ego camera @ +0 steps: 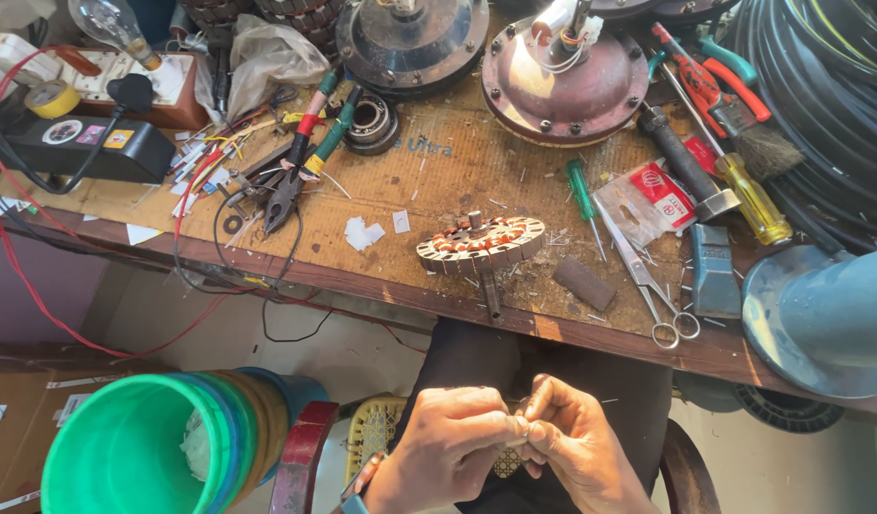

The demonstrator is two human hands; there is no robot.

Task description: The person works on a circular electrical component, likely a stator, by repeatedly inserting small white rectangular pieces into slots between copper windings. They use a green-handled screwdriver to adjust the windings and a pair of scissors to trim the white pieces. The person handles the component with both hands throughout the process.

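Note:
My left hand (450, 440) and my right hand (573, 436) meet low in the view, over my lap in dark trousers. Their fingertips pinch together on something very small, too tiny to identify. On the wooden workbench (429, 171) in front of me lies a round fan stator (482, 244) with copper windings and a short shaft, near the front edge. Neither hand touches it.
Pliers (288, 186), a green screwdriver (581, 195), scissors (648, 286), a yellow-handled screwdriver (754, 202), a brush (757, 133) and two fan motor housings (564, 81) crowd the bench. Stacked buckets (134, 447) stand at lower left, a blue-grey cone (828, 314) at right.

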